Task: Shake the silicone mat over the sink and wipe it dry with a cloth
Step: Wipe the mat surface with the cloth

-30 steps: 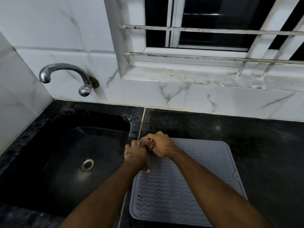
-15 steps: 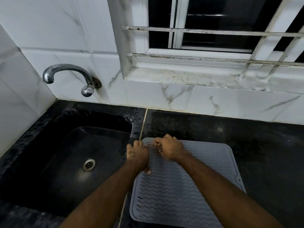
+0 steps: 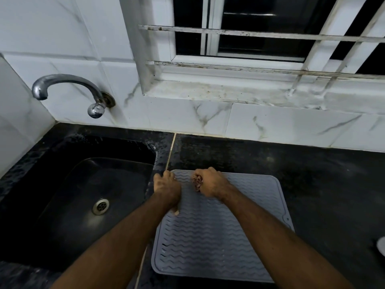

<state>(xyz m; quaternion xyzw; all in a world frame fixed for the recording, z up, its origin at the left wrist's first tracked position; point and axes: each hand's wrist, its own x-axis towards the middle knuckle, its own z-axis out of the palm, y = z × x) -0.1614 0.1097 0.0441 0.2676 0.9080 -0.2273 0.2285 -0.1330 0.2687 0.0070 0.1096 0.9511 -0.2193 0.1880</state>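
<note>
Fingers (image 3: 205,174) of the right hand (image 3: 210,182) are seen curled tightly around a small bunched cloth (image 3: 196,182), only a mottled brownish wad of which shows at the thumb side of the fist. The fist and cloth are pressed onto the far left part of the silicone mat (image 3: 208,236). The left hand (image 3: 166,187) is laid on the mat's far left corner, at its left edge; its fingers are bent downward against the mat, but whether the edge is pinched or merely pressed flat cannot be told from this angle.

From the head view, the grey mat, ribbed with wavy lines, is seen lying flat on the black table (image 3: 312,174), just to the right of the black sink (image 3: 83,184), its left edge close to the sink's rim. A round metal drain (image 3: 100,206) is set in the sink's floor. A curved metal tap (image 3: 68,88) is mounted on the white marbled wall tiles (image 3: 187,115) above the sink. A barred window (image 3: 260,38) with a stained sill is set in the wall behind the table. A pale rounded object (image 3: 381,246) is cut off at the right edge and cannot be identified.
</note>
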